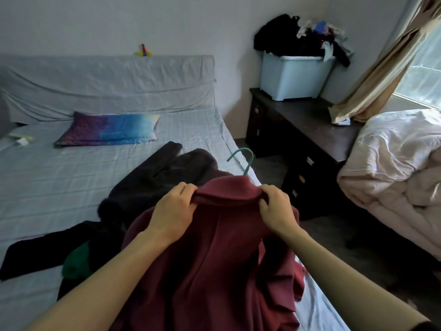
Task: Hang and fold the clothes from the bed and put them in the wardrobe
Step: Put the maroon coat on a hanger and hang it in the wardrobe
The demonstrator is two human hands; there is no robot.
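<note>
Gripping the maroon coat (210, 259) collar, left hand (174, 211) and right hand (276, 209) closed, seemingly over a green hanger (243, 161).

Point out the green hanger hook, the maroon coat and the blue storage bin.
green hanger hook (245, 158): head view, on the hook's curve above the collar.
maroon coat (214, 259): head view, on its back panel.
blue storage bin (293, 80): head view, on its front wall.
</note>
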